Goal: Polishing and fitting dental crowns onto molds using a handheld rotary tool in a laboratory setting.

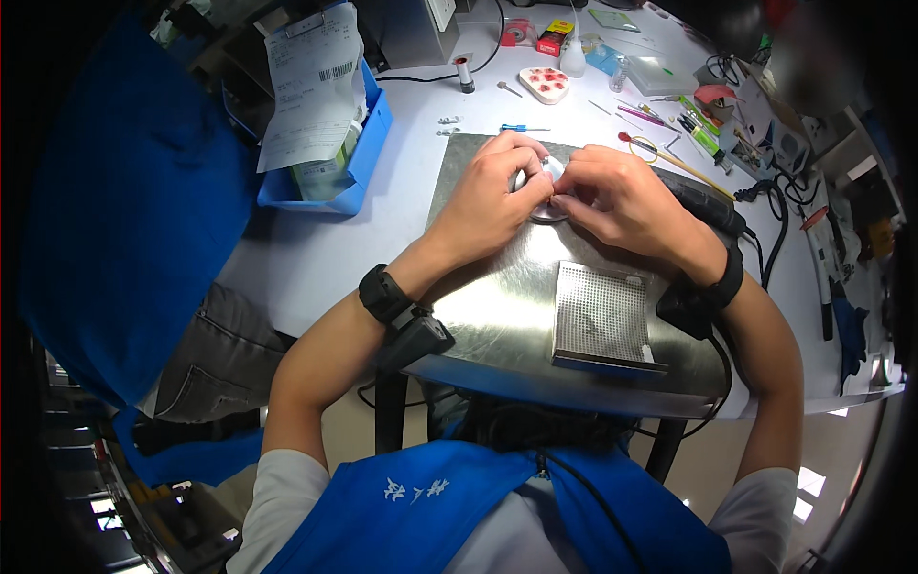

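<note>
Over the metal work plate (478, 297), my left hand (492, 191) is closed around the edge of a small round silvery disc (549, 213), thumb and fingers at its near left side. My right hand (622, 199) meets it from the right, fingertips pinched together just over the disc. Whatever lies between the right fingertips is too small and too hidden to name. Below my right hand a perforated metal tray (602, 316) with a grid of small holes lies on the plate. Behind my hands is a blue-handled screwdriver (516, 127).
A blue bin (368, 143) with printed paper sheets (311, 86) stands at the left, beside a person in blue (134, 191). A black corded handheld tool (703, 206) lies right of my hand. Farther back are a red-spotted white pad (544, 84), a squeeze bottle (573, 59) and several hand tools.
</note>
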### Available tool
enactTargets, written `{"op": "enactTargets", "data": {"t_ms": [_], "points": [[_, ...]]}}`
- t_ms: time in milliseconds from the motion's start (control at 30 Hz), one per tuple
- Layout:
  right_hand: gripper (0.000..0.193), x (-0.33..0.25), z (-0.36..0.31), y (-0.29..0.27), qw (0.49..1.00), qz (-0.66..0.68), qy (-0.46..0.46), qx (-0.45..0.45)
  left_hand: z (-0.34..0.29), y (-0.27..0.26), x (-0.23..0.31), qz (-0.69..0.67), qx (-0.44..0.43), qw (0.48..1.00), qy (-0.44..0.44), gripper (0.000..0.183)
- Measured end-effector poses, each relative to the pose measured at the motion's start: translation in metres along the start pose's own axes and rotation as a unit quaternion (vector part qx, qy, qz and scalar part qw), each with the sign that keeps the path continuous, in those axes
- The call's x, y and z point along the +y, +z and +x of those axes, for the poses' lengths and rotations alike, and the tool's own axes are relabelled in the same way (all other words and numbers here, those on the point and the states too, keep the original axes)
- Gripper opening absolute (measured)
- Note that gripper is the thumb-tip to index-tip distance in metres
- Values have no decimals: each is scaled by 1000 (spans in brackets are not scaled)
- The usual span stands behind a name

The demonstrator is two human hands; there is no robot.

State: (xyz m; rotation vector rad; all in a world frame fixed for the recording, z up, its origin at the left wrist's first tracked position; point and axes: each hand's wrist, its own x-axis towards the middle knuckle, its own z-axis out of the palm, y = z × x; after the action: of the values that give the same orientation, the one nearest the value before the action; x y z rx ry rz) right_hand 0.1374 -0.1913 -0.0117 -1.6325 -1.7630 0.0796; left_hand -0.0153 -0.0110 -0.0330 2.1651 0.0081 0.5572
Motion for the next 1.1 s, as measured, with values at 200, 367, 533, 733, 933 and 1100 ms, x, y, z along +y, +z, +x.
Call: {"op": "enactTargets", "data": {"t_ms": [200,367,533,733,933,1100], "points": [[9,2,1,1,998,-21,-51,14,0,1,-1,-9,0,1000,0,21],[10,4,1,1,999,-36,-33,2,0,-3,-2,-23,-32,999,-27,17],[10,-2,1,-1,999,-47,-26,3,-5,-13,3,-9,-82,997,4,54],[11,-3,4,-2,998,-41,-44,-1,-6,-14,6,95,-80,992,21,96],[15,-1,4,-2,997,-68,-34,-6,-8,-12,3,52,-77,995,-31,104],[14,-5,1,-3,998,-64,-15,7,-6,-13,10,37,-78,996,-19,100]]}}
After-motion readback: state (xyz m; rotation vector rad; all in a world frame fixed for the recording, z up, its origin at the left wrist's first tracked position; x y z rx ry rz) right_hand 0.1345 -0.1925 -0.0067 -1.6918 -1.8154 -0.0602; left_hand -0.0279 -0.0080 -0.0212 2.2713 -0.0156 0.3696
